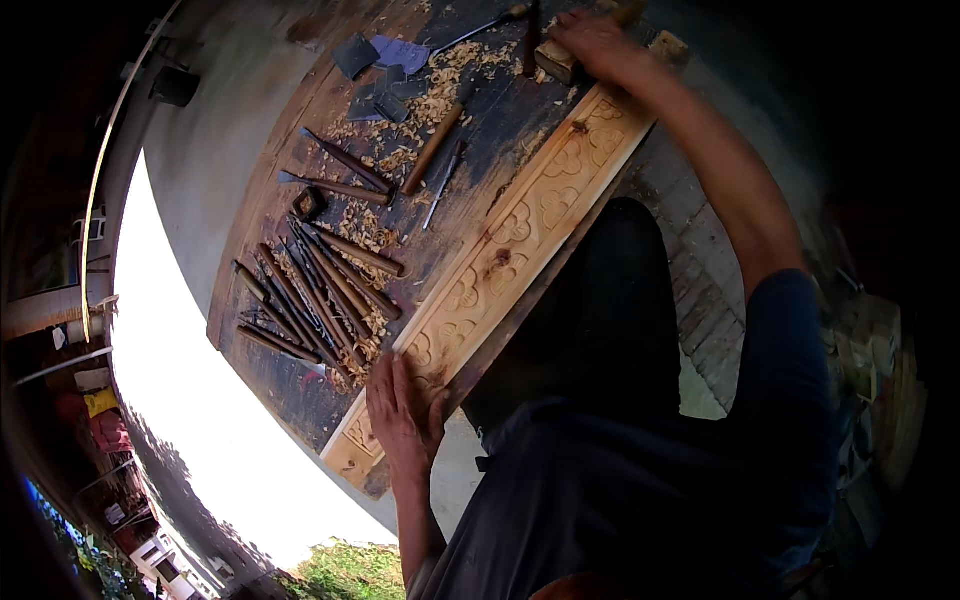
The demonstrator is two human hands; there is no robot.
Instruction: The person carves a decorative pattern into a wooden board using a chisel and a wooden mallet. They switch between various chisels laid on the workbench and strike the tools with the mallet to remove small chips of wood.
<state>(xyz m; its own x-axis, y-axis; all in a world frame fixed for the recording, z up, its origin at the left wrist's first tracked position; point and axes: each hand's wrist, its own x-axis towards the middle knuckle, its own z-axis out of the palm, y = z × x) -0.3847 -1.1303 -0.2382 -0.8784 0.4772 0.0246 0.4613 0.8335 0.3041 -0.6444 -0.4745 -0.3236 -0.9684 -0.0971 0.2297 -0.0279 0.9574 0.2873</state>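
Observation:
A long pale wooden board [483,283], carved with a row of flower-like shapes, lies slantwise along the near edge of the dark workbench. My left hand [403,418] rests across its lower-left part, fingers stretched out over the wood and thumb apart. At the far right end, my right hand [597,48] is closed around what looks like a wooden mallet [557,63]. The blocky head shows beside the fingers, and the grip is partly hidden. Several carving chisels [318,290] lie close together on the bench, left of the board.
Wood shavings [455,90] litter the bench [345,75]. More loose tools lie there, including a wooden-handled one [433,150] and a slim chisel [444,185]. Dark flat pieces [385,97] sit near the far edge. My dark-clothed leg [620,290] is close to the board's near side.

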